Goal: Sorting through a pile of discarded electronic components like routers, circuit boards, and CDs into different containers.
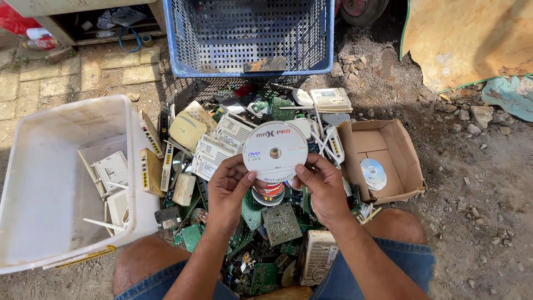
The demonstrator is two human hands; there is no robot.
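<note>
Both hands hold one white disc (275,150) up over a heap of scrap electronics (250,222). Left hand (229,189) pinches its lower left edge between thumb and fingers; right hand (322,186) pinches the lower right edge the same way. More discs (268,194) sit stacked just beneath, between the two hands. Green circuit boards (281,224) and pale plastic casings lie around them. An open cardboard box (408,161) to the right holds a shiny disc (373,173). A white tub (33,166) stands to the left, a blue crate (177,50) beyond the heap.
</note>
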